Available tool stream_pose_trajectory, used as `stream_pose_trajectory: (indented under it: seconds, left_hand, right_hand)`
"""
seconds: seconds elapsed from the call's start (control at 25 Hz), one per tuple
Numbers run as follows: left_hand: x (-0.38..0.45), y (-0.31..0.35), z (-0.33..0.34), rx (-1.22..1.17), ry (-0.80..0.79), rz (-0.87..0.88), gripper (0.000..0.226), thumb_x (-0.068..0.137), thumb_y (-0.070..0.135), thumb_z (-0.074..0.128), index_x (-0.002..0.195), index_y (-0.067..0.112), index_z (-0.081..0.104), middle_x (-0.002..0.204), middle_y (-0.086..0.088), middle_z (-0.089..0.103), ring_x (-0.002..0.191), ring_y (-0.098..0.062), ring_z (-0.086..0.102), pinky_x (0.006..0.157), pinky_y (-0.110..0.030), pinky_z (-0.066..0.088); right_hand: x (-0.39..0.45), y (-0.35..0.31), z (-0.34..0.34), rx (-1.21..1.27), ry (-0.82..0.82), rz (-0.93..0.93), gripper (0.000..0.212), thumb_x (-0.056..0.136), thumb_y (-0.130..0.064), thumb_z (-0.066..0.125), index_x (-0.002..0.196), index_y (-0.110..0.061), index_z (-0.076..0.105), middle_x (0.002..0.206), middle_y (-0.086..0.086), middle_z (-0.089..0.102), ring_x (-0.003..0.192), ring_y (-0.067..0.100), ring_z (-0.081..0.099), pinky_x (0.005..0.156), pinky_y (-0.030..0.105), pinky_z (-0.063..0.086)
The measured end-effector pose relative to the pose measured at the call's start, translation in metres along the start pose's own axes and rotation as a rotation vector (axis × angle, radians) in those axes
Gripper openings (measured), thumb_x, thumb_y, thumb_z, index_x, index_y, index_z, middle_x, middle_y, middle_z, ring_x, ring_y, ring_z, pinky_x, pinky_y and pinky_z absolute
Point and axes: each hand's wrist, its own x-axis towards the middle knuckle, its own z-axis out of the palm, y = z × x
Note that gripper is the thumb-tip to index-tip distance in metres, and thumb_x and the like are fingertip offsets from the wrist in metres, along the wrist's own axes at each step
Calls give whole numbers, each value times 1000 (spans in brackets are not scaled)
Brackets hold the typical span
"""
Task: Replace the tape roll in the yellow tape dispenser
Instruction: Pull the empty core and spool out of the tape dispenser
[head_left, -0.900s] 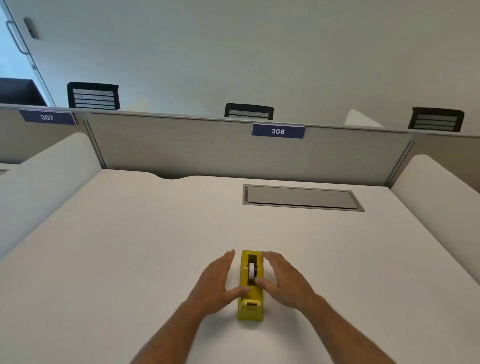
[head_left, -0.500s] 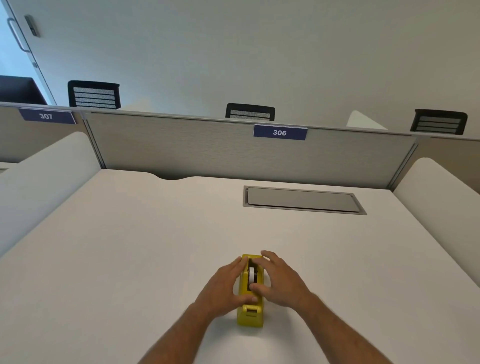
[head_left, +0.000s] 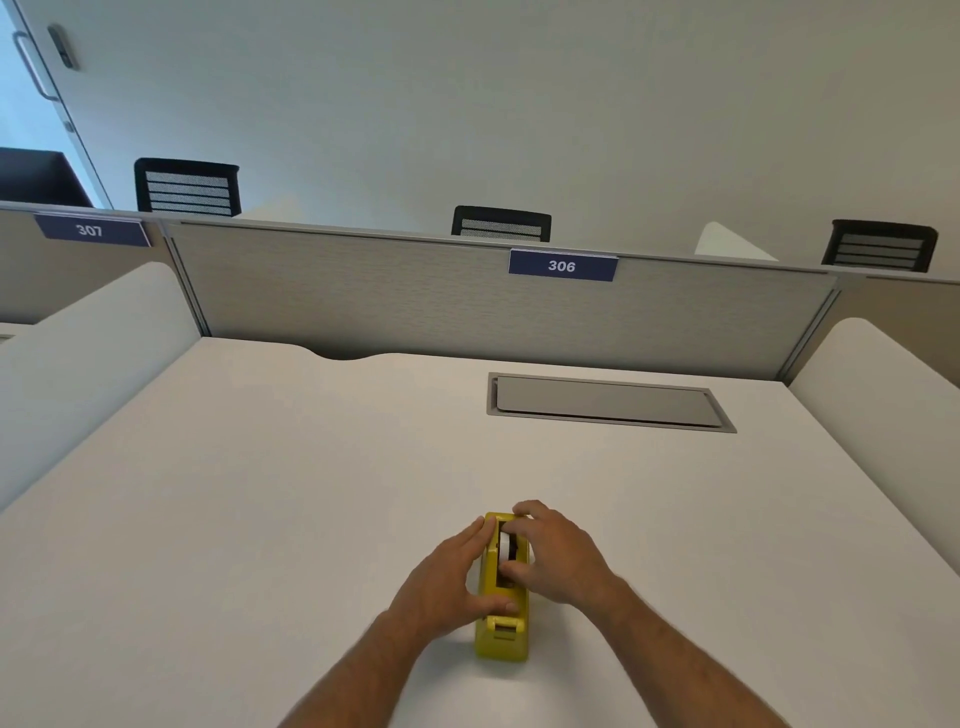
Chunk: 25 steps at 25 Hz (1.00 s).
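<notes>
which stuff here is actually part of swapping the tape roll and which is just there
Part of the job:
yellow tape dispenser
white tape roll seated in it
left hand bracing its side
right hand reaching into its well

Just there:
desk
grey cable hatch
306 label
307 label
partition
chair backs

Work surface: a white desk (head_left: 260, 493), matte, bounded at the far edge by a grey partition panel (head_left: 389, 291). A shallow curved notch is cut into the desk's far edge, left of the panel's midpoint. A grey rectangular cover plate (head_left: 605, 401) is set flush into the top, just in front of the panel, towards the right. One item stands directly on the desk: a yellow tape dispenser (head_left: 501, 631), well clear of the panel, near the front edge.
</notes>
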Motion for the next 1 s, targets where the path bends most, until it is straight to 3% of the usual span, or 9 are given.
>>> stream_pose_trajectory:
  seconds: [0.24,0.44,0.56,0.72,0.84,1.0]
  left_hand:
    - [0,1,1,13,12,-8,117,62,82,66,154,40,8,164,16,17,148,-9,25,118,-30,30]
    - [1,1,1,15,18,-7,123,54,91,57,154,40,9,164,15,19,148,-9,26,117,-29,30]
    - [1,0,1,22,19,-7,118,60,84,65,154,40,9,164,15,20,148,-9,26,116,-29,29]
    - [0,2,2,7,32,-5,113,65,76,71,155,38,12,164,13,20,148,-11,24,117,-29,28]
    - [-1,6,0,-19,108,9,101,73,67,72,154,34,22,162,12,26,147,-12,26,118,-32,29]
    - [-2,16,-8,-128,231,54,70,85,46,72,146,30,43,148,10,49,135,-9,43,115,-32,35]
  right_hand:
    - [1,-1,-3,-18,15,-27,51,79,-53,63,127,-34,57,138,-12,49,112,16,58,85,33,53]
    - [-3,-2,-6,-24,71,-79,42,84,-47,61,123,-33,58,118,-8,57,108,15,51,79,31,51]
    - [-4,-3,-6,15,82,-91,36,86,-41,63,120,-32,60,108,-6,63,102,14,50,78,27,47]
    - [-6,-1,-4,83,91,-76,39,86,-39,64,124,-31,59,112,-5,64,103,15,52,86,30,50]
    - [-7,2,-4,126,100,-60,42,85,-37,66,126,-32,58,113,-6,63,104,14,53,90,29,51]
    - [-8,7,-6,176,131,-61,45,83,-39,67,127,-31,59,113,-8,63,99,9,55,86,23,47]
